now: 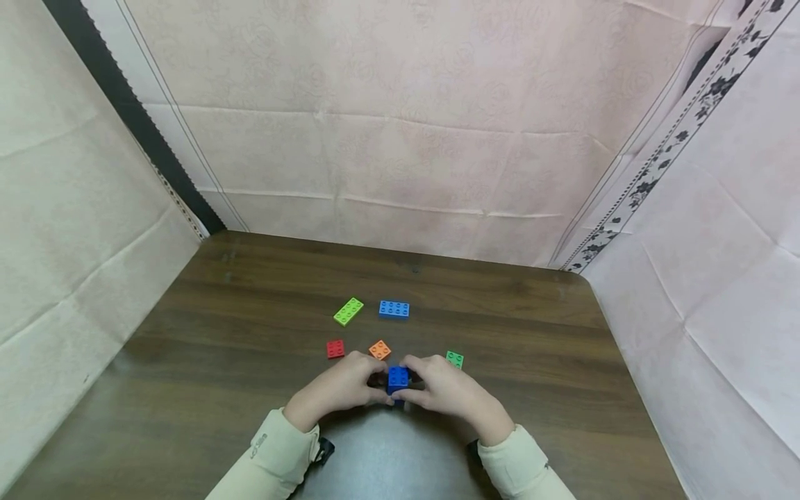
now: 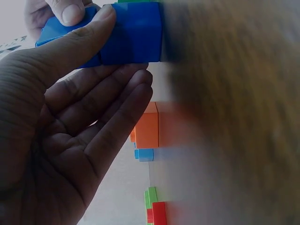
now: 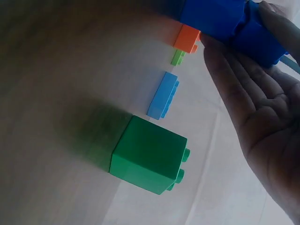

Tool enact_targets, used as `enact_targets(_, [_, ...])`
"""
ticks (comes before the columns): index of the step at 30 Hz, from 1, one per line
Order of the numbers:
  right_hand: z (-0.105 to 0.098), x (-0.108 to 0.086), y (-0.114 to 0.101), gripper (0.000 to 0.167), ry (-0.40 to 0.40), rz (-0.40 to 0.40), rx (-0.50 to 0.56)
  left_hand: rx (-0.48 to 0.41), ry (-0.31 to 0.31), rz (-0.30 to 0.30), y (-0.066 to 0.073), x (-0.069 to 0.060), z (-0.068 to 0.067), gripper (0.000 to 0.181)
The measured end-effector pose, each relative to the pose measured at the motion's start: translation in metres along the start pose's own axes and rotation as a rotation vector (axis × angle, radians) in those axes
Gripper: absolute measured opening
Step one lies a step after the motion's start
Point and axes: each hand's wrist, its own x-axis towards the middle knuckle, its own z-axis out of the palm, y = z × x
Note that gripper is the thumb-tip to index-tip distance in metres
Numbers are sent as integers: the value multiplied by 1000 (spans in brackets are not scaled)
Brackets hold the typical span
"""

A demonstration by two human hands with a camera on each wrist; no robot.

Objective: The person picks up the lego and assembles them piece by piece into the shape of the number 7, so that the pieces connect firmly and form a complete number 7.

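Observation:
Two dark blue bricks [image 1: 398, 377] [image 2: 136, 35] [image 3: 213, 16] stand stacked on the table near its front, the upper one looking slightly tilted with a thin gap at the seam in the wrist views. From the left, my left hand [image 1: 340, 387] [image 2: 70, 108] pinches the stack between thumb and fingers. My right hand [image 1: 446, 390] [image 3: 262, 89] holds it from the other side, its thumb on the upper brick. Parts of both hands' fingertips are hidden behind the bricks in the head view.
Beyond the hands lie an orange brick [image 1: 379, 350], a red brick [image 1: 335, 348], a lime brick [image 1: 348, 312] and a light blue brick [image 1: 394, 310]. A green brick [image 1: 455, 359] stands just past my right hand. Cloth walls [image 1: 375, 153] border the wooden table [image 1: 250, 347].

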Motion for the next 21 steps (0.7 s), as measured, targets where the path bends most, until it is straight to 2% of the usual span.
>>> enact_targets(7, [0, 0, -3, 30, -11, 44, 45, 5, -8, -6, -1, 0, 2, 21])
enact_targets(21, [4, 0, -5, 31, 1, 95, 38, 44, -19, 1, 1, 0, 1, 21])
